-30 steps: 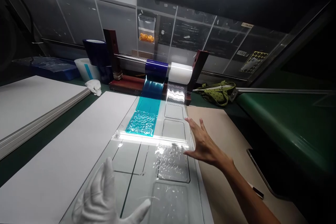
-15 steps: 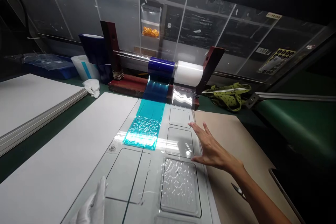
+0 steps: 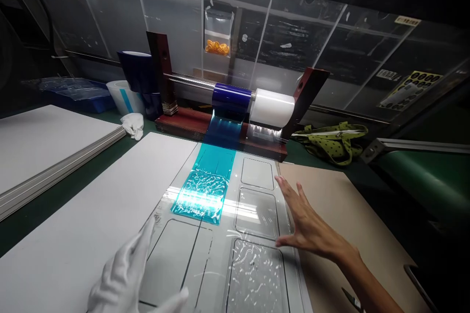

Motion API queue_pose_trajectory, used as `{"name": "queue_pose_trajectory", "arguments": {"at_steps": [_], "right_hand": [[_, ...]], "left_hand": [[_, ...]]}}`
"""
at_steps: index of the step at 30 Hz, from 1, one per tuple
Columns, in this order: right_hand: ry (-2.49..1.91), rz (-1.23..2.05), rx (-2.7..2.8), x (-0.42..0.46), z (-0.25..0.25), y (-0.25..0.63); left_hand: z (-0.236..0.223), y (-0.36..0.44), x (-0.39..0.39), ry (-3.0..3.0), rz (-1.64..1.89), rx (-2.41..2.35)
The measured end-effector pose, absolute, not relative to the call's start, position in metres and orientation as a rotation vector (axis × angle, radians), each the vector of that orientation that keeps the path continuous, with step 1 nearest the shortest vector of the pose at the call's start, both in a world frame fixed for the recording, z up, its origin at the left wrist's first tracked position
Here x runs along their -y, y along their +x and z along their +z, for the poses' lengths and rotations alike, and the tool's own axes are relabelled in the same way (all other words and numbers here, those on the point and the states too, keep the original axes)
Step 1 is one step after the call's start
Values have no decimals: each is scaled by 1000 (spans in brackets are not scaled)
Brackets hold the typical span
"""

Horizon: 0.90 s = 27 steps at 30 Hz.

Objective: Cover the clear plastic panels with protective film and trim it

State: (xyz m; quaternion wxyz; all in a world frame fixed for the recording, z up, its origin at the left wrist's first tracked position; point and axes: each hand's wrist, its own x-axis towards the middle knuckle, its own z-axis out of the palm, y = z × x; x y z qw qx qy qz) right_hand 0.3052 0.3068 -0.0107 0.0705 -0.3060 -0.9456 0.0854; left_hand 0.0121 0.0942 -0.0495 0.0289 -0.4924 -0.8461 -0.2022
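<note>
A clear sheet (image 3: pixel 216 249) printed with black rounded outlines lies on the white board. Teal film (image 3: pixel 203 190) runs onto it from a dark blue roll (image 3: pixel 231 100). Beside that roll is a white roll (image 3: pixel 273 107) with a short length of clear film below it. My left hand (image 3: pixel 128 276), in a white glove, is at the lower left over the sheet, thumb and fingers apart and holding nothing. Bare, my right hand (image 3: pixel 310 225) is spread at the sheet's right edge, fingertips by the outlines; whether they touch it I cannot tell. A wrinkled clear film piece (image 3: pixel 255 274) covers a lower outline.
A reddish wooden stand (image 3: pixel 183 122) carries the rolls. On the left lie stacked white boards (image 3: pixel 55 151), a crumpled white cloth (image 3: pixel 132 125) and more film rolls (image 3: pixel 125 98). On the right are a brown board (image 3: pixel 341 215), a small blade (image 3: pixel 351 298) and a green dotted pouch (image 3: pixel 334 139).
My left hand has come further into view, its thumb now spread out. My right hand stays open by the sheet's right edge. Less clear film shows below the white roll.
</note>
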Motion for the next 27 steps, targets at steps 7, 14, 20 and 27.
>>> {"name": "queue_pose_trajectory", "arguments": {"at_steps": [7,14,20,27], "right_hand": [[-910,264,2718,-282,-24,325],[-863,169,2633,-259,-30,341],[-864,204,2534,-240,-19,352],[-942,690,2213,-213,9,311]], "left_hand": [[-3,-51,-231,-1650,-919,2979],[-17,-65,-312,-1662,-931,3009],[-1,-54,-268,-1944,-1634,2885],[-7,-52,-203,-1779,-1934,3205]]}}
